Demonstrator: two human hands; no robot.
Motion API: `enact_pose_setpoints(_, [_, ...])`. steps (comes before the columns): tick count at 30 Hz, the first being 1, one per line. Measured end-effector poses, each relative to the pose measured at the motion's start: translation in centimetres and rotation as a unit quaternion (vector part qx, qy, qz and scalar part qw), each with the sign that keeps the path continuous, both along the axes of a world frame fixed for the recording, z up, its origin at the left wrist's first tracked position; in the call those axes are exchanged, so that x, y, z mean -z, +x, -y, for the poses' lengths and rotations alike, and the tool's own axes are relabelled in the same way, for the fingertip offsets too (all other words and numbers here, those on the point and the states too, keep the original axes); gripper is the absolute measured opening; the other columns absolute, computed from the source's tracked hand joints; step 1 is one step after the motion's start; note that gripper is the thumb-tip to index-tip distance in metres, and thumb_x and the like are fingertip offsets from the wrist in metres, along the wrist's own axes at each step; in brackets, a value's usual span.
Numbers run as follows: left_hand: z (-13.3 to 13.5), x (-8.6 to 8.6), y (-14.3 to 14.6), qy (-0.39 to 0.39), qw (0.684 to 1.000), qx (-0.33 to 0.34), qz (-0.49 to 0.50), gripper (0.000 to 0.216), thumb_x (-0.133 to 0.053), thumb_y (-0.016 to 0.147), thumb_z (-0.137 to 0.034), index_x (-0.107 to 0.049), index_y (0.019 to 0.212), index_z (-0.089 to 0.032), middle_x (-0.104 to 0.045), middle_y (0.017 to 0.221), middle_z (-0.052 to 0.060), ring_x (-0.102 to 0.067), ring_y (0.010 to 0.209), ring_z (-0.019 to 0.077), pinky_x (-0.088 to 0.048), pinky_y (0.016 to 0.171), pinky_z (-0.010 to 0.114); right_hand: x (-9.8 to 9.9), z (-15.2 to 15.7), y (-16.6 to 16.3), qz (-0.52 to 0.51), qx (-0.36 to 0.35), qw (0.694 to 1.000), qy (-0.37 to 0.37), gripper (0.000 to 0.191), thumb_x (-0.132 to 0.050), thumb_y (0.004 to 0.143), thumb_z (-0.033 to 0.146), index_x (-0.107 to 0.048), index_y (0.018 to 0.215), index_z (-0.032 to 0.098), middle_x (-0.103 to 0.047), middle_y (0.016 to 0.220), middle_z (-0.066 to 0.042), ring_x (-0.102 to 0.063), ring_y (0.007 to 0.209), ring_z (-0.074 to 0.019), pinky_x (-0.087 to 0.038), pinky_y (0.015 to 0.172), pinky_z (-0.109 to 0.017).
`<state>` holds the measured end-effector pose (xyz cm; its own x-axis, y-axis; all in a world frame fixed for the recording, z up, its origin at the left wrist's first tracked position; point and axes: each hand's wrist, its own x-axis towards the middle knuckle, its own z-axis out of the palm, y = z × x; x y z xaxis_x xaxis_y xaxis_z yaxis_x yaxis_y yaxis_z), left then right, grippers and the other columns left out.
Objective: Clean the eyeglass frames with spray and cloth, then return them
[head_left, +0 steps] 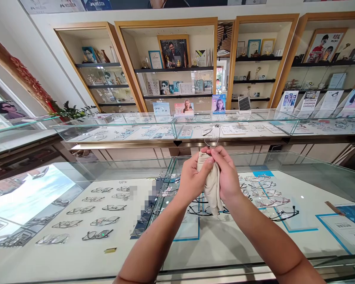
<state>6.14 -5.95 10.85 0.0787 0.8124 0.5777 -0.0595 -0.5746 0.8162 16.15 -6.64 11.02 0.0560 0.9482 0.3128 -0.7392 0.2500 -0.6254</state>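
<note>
A beige cloth (213, 185) is bunched between my two hands above the glass counter and hangs down in folds. My left hand (192, 177) is closed on it from the left, the thumb pressed across its upper part. On the other side, my right hand (229, 177) is closed round the cloth, its fingertips meeting the left ones at the top. Thin-rimmed eyeglasses (212, 136) stick up beyond the fingertips. Their lower part is hidden by my fingers and the cloth, so I cannot tell which fingers grip the frame.
Below my hands, a glass display case (85, 258) contains rows of eyeglasses (105, 221) and a small gold tag (110, 250). Across the aisle stands another glass counter (130, 132) with poster cards (219, 104) on top. Wooden-framed shelves (174, 71) line the back wall.
</note>
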Motion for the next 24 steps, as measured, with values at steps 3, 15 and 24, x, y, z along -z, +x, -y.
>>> enact_pose_setpoints(3, [-0.2,0.1,-0.1,0.006,1.000,0.000,0.003,0.048,-0.074,0.095,-0.064,-0.074,0.092,-0.016,-0.068,0.083,0.003,-0.054,0.075,0.0155,-0.046,0.068,0.024,0.0,0.3,-0.3,0.009,0.015,1.000,0.018,0.021,-0.088,0.087,0.039,-0.071,0.082,0.027,-0.081,0.101,-0.001,-0.073,0.095,-0.0180,-0.060,0.091,-0.032])
enact_pose_setpoints(15, [-0.7,-1.0,-2.8,-0.027,0.984,0.142,-0.103,0.053,-0.058,0.106,-0.064,-0.057,0.078,-0.019,-0.051,0.073,-0.001,-0.045,0.072,0.0145,-0.044,0.072,0.027,-0.9,-0.2,1.2,0.034,-0.031,0.999,-0.011,0.025,-0.092,0.079,0.040,-0.073,0.080,0.024,-0.078,0.094,-0.001,-0.069,0.081,-0.0165,-0.059,0.076,-0.030])
enact_pose_setpoints(24, [-0.8,-2.0,-4.4,-0.032,0.975,0.174,-0.133,0.048,-0.059,0.107,-0.060,-0.067,0.088,-0.017,-0.063,0.084,0.003,-0.052,0.079,0.0164,-0.047,0.074,0.027,-1.1,-0.9,2.3,0.071,-0.031,0.997,-0.017,0.025,-0.092,0.078,0.042,-0.075,0.082,0.024,-0.077,0.094,-0.002,-0.068,0.086,-0.0176,-0.057,0.078,-0.030])
